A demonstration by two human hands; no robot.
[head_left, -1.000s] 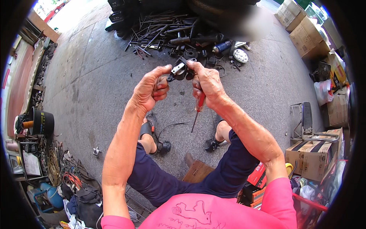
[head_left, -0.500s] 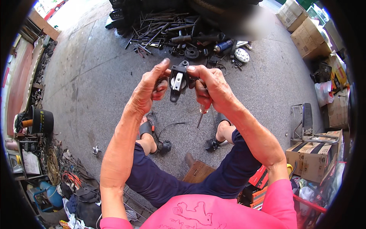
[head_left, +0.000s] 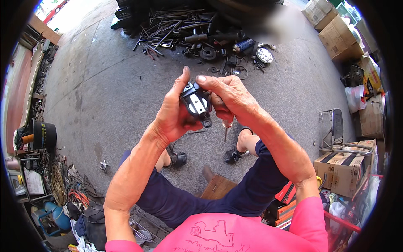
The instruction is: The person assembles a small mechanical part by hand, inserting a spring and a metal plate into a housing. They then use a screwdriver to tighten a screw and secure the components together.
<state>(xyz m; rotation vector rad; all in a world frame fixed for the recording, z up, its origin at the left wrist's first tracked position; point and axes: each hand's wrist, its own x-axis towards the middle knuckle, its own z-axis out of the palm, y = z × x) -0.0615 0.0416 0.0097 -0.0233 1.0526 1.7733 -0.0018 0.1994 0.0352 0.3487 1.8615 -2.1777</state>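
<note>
Place: open-fronted repair workshop, street edge.
Floor: stained grey concrete floor [head_left: 105,92], the landmark.
Far side of floor: heap of metal rods and parts [head_left: 184,33].
Right of floor: stacked cardboard boxes [head_left: 342,168].
Left of floor: coiled wires [head_left: 56,180], black bucket [head_left: 44,135].

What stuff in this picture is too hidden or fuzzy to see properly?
Head view:
- Black part: its back and sides hidden by the left hand and right hand.
- Screwdriver: handle buried in the right hand's fist.
- Metal pile: pieces too small; a blurred patch covers its right end.
- Cardboard boxes: bent at the rim.
</note>
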